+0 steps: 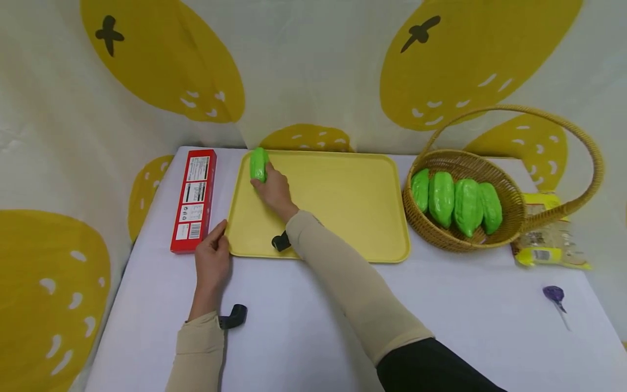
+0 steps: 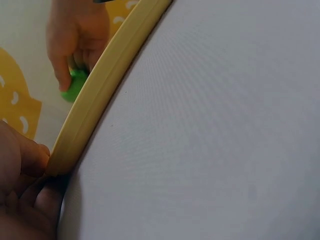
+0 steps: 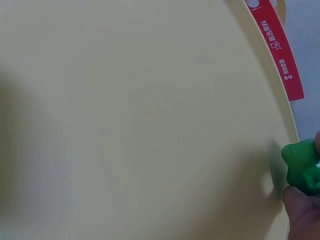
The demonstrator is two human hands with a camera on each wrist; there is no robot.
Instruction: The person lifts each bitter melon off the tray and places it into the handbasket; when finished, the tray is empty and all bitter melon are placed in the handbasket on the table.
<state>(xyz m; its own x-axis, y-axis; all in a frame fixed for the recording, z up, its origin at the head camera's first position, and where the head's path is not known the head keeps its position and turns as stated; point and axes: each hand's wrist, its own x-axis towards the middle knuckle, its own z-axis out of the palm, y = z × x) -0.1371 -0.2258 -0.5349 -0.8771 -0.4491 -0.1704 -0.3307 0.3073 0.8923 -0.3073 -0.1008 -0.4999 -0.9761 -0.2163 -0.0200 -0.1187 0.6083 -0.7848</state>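
Note:
Over the far left corner of the yellow tray (image 1: 343, 207), my right hand (image 1: 277, 190) grips a green star fruit (image 1: 258, 164). The right wrist view shows the ridged end of this star fruit (image 3: 302, 165) close to the tray's edge, thumb and finger on either side of it. My left hand (image 1: 213, 260) is at the near left corner of the tray. In the left wrist view its thumb lies on the tray rim (image 2: 95, 95) and its fingers curl beneath, pinching the rim. Several more green star fruits (image 1: 466, 204) lie in the wicker basket (image 1: 443, 238) at the right.
Left of the tray lies a long red box (image 1: 193, 201) with white labels. A yellow and clear packet (image 1: 551, 239) sits partly behind the basket, whose tall handle (image 1: 595, 163) arches to the right. A purple lollipop (image 1: 554, 294) lies near the right table edge.

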